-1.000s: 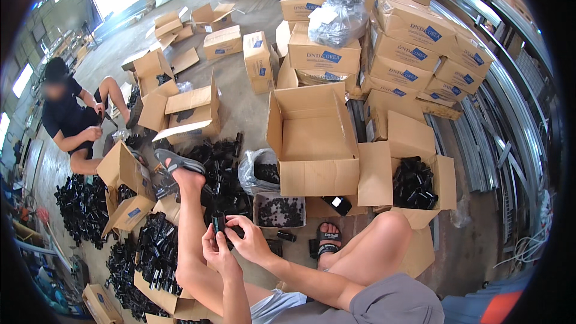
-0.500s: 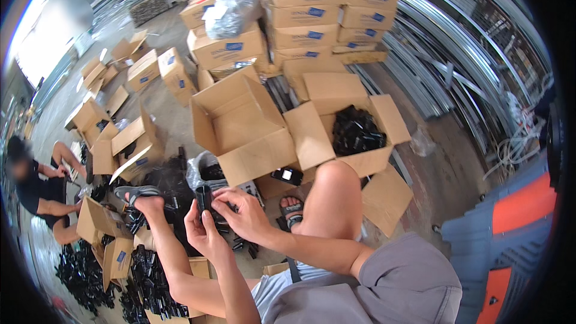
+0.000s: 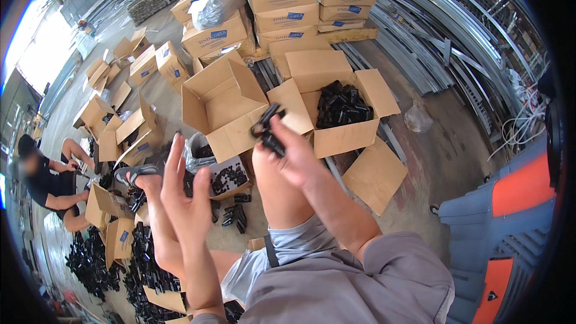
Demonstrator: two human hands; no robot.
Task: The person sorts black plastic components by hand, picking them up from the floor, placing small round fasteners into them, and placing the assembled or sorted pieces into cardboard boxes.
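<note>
My right hand [image 3: 300, 162] is raised over my knee, its fingers closed round one or more black plastic parts [image 3: 270, 135]. Just beyond it stands an open cardboard box [image 3: 345, 141] with a heap of similar black parts [image 3: 343, 105] inside. My left hand [image 3: 187, 204] is open, thumb and fingers apart, pointing upward at the left. A tiny dark spot shows at its index fingertip; I cannot tell what it is. Past that hand are a low box [image 3: 243, 163] of small black pieces [image 3: 228, 180] and a clear plastic bag [image 3: 195, 159]. Several loose black parts [image 3: 235, 216] lie on the floor.
Another open carton [image 3: 234, 144] stands left of the filled box. Black parts [image 3: 90, 264] are piled at lower left, near a seated person [image 3: 48, 174]. Stacked cartons [image 3: 285, 18] and long metal profiles [image 3: 414, 54] lie behind. A grey-orange plastic case [image 3: 468, 228] stands right.
My hands were together on a black tubular part; now they are apart. The right has moved up and away toward the filled box with black parts, and the left has opened.
</note>
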